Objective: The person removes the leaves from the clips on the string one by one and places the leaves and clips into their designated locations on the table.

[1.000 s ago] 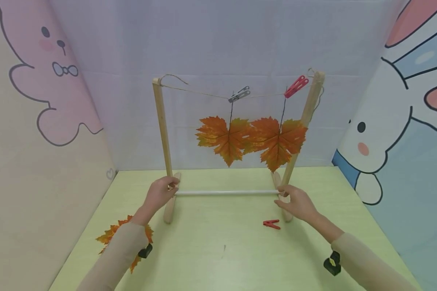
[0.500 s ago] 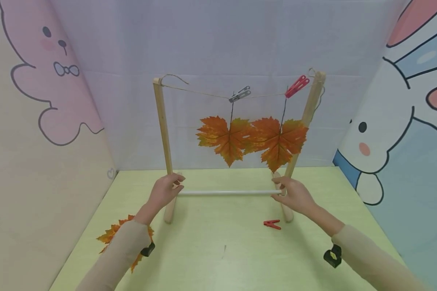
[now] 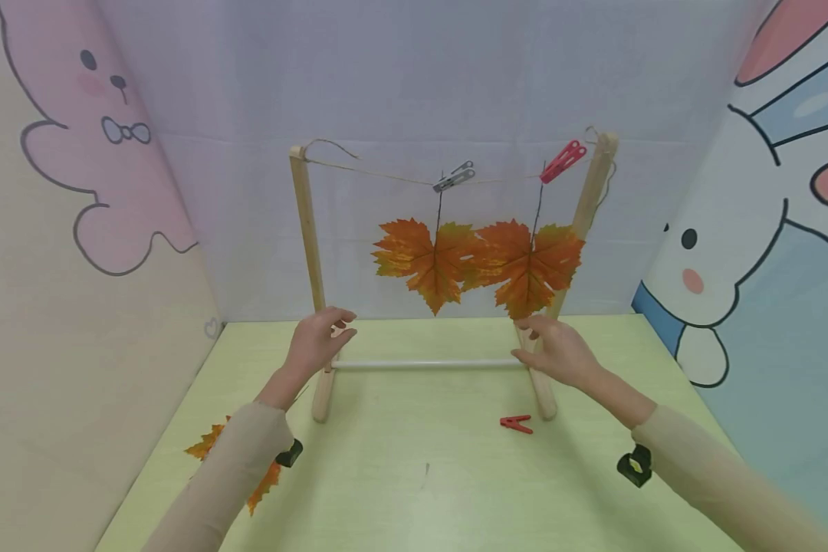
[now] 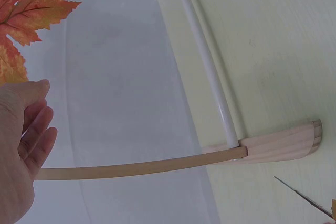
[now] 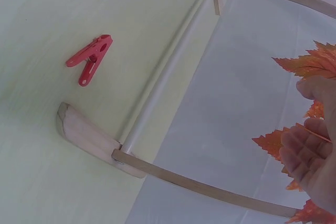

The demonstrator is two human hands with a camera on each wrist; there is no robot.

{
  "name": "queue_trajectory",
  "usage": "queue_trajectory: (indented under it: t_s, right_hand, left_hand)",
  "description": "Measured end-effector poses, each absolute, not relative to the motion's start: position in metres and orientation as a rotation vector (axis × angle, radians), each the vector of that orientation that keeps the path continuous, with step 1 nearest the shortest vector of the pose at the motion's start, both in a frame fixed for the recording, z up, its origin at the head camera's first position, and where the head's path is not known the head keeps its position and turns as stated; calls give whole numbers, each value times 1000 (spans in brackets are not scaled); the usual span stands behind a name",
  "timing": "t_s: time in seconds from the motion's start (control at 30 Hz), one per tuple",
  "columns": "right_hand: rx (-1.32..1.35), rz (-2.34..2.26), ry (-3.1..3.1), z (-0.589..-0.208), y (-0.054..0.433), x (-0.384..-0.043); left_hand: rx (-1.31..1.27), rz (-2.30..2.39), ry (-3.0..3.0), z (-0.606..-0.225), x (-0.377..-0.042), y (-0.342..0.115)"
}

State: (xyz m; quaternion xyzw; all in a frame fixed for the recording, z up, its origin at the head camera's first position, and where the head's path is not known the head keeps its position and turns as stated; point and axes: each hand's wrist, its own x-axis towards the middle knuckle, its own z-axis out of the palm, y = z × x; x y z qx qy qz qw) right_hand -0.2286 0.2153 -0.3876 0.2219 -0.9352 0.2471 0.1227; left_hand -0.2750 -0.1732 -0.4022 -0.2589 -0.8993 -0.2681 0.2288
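A wooden frame has two posts, its left post and right post, joined low down by a white rod. My left hand, fingers loosely bent and holding nothing, is at the lower left post; whether it touches is unclear. Near the lower right post my right hand is likewise loose, thumb apart from the fingers. Two orange maple leaves hang from a string: the left leaf by a grey clothespin, the right leaf by a red clothespin.
Another red clothespin lies on the pale table, in front of the right foot. A third maple leaf lies at left, partly hidden under my left forearm. A white cloth hangs behind the frame.
Both hands have come up from the rod's ends along the posts, the left also shifting slightly right. The hanging leaves and the loose clothespin stay in place.
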Motion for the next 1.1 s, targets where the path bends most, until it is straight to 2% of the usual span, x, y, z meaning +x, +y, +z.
queue_trajectory:
  t_s: [0.47, 1.1]
  right_hand:
    - [727, 632, -2702, -357, 211, -235]
    - [852, 520, -2598, -325, 201, -242]
  left_hand:
    - [-669, -890, -2378, -372, -282, -167]
    - [-775, -917, -2307, -341, -291, -134]
